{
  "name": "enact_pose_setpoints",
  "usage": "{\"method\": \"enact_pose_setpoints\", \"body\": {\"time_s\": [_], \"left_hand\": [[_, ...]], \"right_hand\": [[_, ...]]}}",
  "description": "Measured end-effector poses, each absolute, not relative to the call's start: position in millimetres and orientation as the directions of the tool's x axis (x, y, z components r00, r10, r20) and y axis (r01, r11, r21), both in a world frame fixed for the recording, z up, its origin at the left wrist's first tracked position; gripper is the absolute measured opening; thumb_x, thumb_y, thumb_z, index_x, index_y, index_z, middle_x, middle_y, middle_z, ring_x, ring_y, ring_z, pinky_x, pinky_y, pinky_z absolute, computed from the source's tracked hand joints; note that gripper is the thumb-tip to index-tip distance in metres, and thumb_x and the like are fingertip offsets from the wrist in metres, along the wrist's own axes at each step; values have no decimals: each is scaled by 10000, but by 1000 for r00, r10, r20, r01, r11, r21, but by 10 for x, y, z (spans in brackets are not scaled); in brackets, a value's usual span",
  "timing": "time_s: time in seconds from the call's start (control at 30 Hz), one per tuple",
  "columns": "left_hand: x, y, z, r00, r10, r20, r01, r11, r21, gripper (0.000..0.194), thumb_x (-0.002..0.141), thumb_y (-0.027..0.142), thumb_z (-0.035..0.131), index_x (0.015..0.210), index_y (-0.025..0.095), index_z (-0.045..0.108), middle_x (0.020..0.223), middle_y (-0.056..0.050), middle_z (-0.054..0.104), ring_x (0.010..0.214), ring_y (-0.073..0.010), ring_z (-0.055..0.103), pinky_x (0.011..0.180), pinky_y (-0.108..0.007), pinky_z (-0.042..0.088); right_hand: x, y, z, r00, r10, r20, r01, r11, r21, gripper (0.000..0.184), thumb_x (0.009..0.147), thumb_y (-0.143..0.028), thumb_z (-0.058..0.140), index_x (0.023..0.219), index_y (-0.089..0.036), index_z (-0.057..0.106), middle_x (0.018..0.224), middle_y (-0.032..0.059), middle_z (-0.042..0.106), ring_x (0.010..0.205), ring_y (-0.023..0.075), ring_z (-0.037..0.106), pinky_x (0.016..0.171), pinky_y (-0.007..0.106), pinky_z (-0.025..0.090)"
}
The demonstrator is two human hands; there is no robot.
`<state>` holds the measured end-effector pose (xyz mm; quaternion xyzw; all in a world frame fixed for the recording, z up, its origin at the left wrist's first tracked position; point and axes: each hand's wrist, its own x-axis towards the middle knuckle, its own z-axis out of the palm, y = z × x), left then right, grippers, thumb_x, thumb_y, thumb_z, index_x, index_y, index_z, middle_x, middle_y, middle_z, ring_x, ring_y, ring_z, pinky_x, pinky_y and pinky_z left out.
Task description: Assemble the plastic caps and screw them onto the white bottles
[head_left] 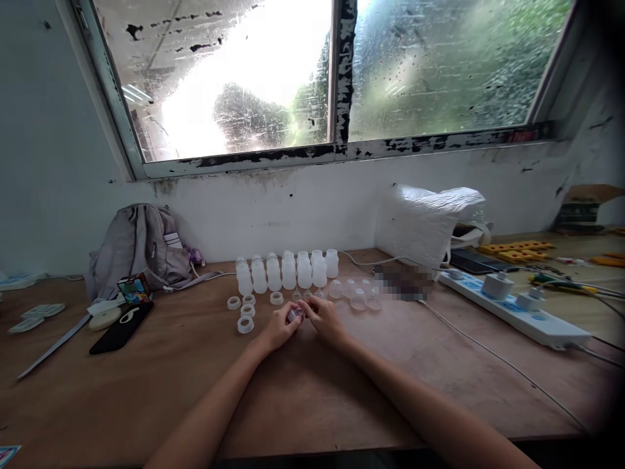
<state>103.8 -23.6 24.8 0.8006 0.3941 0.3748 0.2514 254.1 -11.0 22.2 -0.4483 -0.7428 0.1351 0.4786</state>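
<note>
My left hand [280,327] is closed around a small translucent bottle part [294,314], mostly hidden by the fingers; it may be a collar ring. My right hand [325,319] meets it from the other side, its fingers pinched at the same part. Just behind the hands stand several frosted white baby bottles [288,270] in a row, some with clear tops. To the left lie several white collar rings [245,324]. Small clear nipples [319,294] sit right behind my fingers. On the right is a group of translucent domed caps [358,298].
Beyond the caps are a blurred dark item [404,281] and a white power strip [517,309] with plugs and cables. A grey backpack [141,244], a black phone [122,329] and a small box [135,288] occupy the left. A silvery bag [415,225] leans against the wall.
</note>
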Motion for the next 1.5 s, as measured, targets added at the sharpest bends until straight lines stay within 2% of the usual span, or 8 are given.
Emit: {"method": "enact_pose_setpoints", "body": {"time_s": [0.2,0.5,0.63,0.73,1.07,1.23,1.37,1.5], "left_hand": [[997,-214,202,370,797,478,502,-604,618,173,746,264,462,874,159,512,790,-18,588,703,-129,546,649,-215,414],[890,-325,321,404,712,574,733,-628,262,255,728,243,469,976,185,460,926,-45,565,837,-179,558,716,-273,440],[791,-287,290,462,708,534,766,-622,161,227,742,263,447,955,186,455,896,-41,567,774,-173,573,675,-270,455],[756,-253,275,462,701,543,774,-617,138,207,762,268,421,951,185,442,882,-38,568,778,-173,573,674,-269,455],[730,-285,311,418,685,597,753,-629,194,210,794,254,362,979,165,407,862,-50,571,758,-163,567,661,-268,445],[738,-326,331,311,689,654,731,-613,299,215,806,256,341,989,161,402,818,-53,579,737,-166,569,660,-270,435],[746,-373,352,157,715,681,665,-587,462,217,823,259,325,1016,178,386,862,-66,587,770,-168,564,716,-283,426],[797,-453,404,2,742,670,553,-559,617,234,854,286,281,1048,180,357,925,-75,569,803,-164,554,741,-291,422]], "right_hand": [[2504,-56,139,-173,776,607,673,543,-502,286,787,-339,432,560,-175,489,512,-3,530,465,104,456,478,203,297],[2560,8,340,-129,716,686,757,518,-398,315,809,-371,384,614,-172,531,570,28,567,507,120,489,523,210,312],[2629,346,521,34,812,582,833,299,-466,243,800,-315,391,920,-170,546,677,41,612,602,161,541,548,231,322],[2650,612,620,51,879,474,885,181,-430,373,790,-272,403,1150,-178,426,738,55,619,674,195,556,560,252,326],[2499,714,663,-53,934,354,952,155,-266,290,800,-318,419,1060,-194,454,914,88,549,772,203,536,586,255,339],[2466,440,748,-103,843,527,936,262,-236,202,813,-325,406,922,-186,505,936,94,500,686,170,521,546,248,336],[2492,159,813,-112,669,735,813,487,-320,169,799,-323,415,855,-183,492,901,74,505,721,171,507,584,257,371],[2471,-117,687,-138,617,775,653,645,-397,169,767,-290,451,895,-181,466,850,56,521,696,152,502,639,272,405]]}}
